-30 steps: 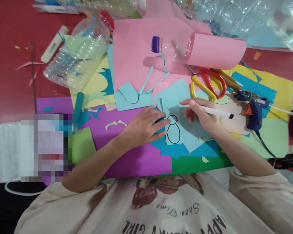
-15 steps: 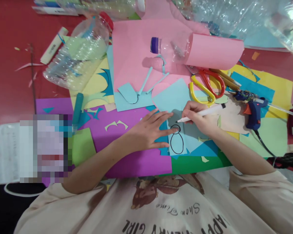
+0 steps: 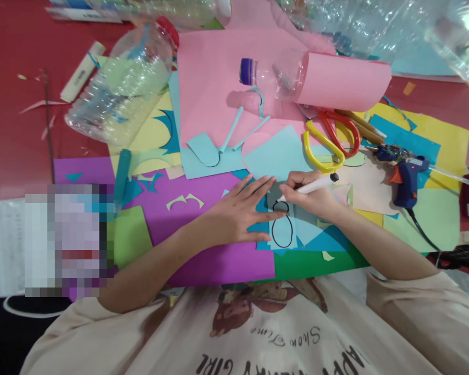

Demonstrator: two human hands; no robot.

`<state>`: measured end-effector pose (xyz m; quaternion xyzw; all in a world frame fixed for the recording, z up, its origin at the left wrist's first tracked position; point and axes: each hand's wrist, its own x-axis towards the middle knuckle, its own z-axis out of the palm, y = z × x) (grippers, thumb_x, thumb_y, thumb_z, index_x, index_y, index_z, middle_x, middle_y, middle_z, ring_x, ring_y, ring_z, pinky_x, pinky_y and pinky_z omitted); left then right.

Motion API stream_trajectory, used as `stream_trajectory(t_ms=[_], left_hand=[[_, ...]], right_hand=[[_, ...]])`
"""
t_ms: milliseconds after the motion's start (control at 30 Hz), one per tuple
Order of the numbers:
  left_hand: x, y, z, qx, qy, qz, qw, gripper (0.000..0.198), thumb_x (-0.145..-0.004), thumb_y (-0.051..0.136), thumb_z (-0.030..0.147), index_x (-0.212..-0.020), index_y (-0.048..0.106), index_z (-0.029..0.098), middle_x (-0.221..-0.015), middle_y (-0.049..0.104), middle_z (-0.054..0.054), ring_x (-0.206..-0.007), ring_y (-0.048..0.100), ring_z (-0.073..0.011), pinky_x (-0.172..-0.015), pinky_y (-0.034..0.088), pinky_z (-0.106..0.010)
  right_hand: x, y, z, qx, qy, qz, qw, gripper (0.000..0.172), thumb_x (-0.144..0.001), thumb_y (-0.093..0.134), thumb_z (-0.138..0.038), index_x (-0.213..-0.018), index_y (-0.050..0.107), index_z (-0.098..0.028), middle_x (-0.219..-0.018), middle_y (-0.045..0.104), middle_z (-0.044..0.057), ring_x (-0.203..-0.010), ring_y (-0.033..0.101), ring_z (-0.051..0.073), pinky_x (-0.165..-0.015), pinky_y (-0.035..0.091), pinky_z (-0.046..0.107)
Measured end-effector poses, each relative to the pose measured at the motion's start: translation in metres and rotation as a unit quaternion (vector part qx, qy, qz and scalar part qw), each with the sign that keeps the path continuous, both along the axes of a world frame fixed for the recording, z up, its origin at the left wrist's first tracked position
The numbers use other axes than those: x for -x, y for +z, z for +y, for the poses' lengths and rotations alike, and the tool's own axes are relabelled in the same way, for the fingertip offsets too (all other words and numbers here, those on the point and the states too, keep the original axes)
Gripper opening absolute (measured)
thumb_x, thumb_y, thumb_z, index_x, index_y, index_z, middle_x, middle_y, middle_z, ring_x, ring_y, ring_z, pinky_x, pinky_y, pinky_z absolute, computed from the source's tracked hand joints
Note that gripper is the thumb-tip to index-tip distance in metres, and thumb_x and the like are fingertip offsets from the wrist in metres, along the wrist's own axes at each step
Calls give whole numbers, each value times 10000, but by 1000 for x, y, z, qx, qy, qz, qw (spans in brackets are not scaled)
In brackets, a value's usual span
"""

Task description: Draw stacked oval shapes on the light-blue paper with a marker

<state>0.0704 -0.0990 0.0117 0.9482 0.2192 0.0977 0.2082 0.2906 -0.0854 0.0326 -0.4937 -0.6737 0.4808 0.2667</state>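
Right hand (image 3: pixel 316 199) is curled around a slim white black-ended marker (image 3: pixel 313 186), tip right at the black circle (image 3: pixel 281 204) drawn on a light-blue paper strip (image 3: pixel 282 232), probably touching. Left hand (image 3: pixel 236 212) is flat, fingers fanned wide, gripping nothing, partly over that strip.

The left fingers (image 3: pixel 268 214) are partly hiding the drawn circle (image 3: pixel 280 207) at centre; a lower-left item (image 3: pixel 74 234) is appearing pixelated; clear plastic (image 3: pixel 375 28) is running off the upper right
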Motion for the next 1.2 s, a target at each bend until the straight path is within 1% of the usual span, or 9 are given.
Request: stream_trajectory(t_ms=[100, 233, 433, 533, 667, 867, 967, 1067, 1200], left_hand=[[-1, 0, 0, 0, 0, 0, 1000, 547, -836, 572, 567, -1337, 525, 354, -1574, 246, -117, -1433, 250, -360, -1136, 215, -602], [-1, 0, 0, 2, 3, 3, 1000, 544, -833, 570, 574, -1333, 527, 364, -1569, 260, -113, -1431, 255, -359, -1133, 225, -603], [0, -2, 0, -10, 3, -7, 1000, 539, -859, 531, 569, -1353, 506, 354, -1568, 244, -142, -1434, 250, -362, -1127, 231, -605], [-1, -2, -1, -5, 4, 1, 1000, 541, -851, 537, 578, -1347, 509, 364, -1569, 249, -128, -1434, 246, -359, -1127, 228, -607], [-1, -2, -1, -1, 4, 8, 1000, 538, -854, 539, 568, -1352, 503, 366, -1570, 246, -127, -1435, 243, -360, -1128, 221, -608], [0, -3, -1, -5, 0, 7, 1000, 548, -870, 518, 560, -1382, 461, 373, -1577, 218, -133, -1451, 207, -349, -1138, 199, -600], [-1, -1, -1, 6, 2, 15, 1000, 543, -871, 523, 554, -1383, 454, 386, -1592, 182, -119, -1461, 174, -353, -1141, 151, -624], [-1, -1, -2, 22, 21, 19, 999, 533, -853, 556, 551, -1361, 474, 412, -1611, 122, -88, -1464, 141, -378, -1131, 109, -661], [-1, -5, -5, 34, 47, 5, 998, 521, -842, 596, 515, -1345, 479, 441, -1626, -12, -34, -1467, 90, -411, -1125, 78, -681]], right_hand=[[0, 0, 0, 2, 3, 1, 1000, 289, -786, 531, -342, -566, 405, -203, -475, 386, -62, -465, 292, 73, -454, 239, 227], [-1, -2, -1, 1, 5, 7, 1000, 309, -788, 527, -330, -554, 366, -210, -483, 370, -64, -475, 277, 73, -465, 239, 235], [0, -2, -1, 5, 5, 12, 1000, 304, -784, 523, -317, -551, 361, -208, -484, 363, -66, -481, 270, 70, -465, 230, 233], [1, -1, 0, 3, 6, 8, 1000, 309, -779, 518, -317, -545, 350, -209, -480, 355, -68, -481, 263, 68, -462, 228, 231], [0, -1, 0, 8, 12, 2, 1000, 302, -788, 522, -313, -552, 367, -207, -488, 346, -70, -489, 272, 69, -467, 238, 233], [0, -3, 0, 5, 10, 10, 1000, 292, -793, 547, -317, -567, 402, -203, -487, 384, -64, -482, 287, 71, -455, 238, 225], [1, -3, 1, -4, 3, 17, 1000, 287, -785, 563, -315, -564, 421, -200, -478, 402, -62, -469, 290, 69, -451, 247, 226], [2, -2, 1, -12, -4, 22, 1000, 289, -787, 578, -319, -564, 443, -195, -473, 407, -65, -460, 291, 66, -450, 260, 226], [3, -2, 1, -11, -6, 25, 1000, 299, -797, 587, -331, -568, 453, -193, -476, 407, -66, -458, 295, 64, -445, 265, 224]])
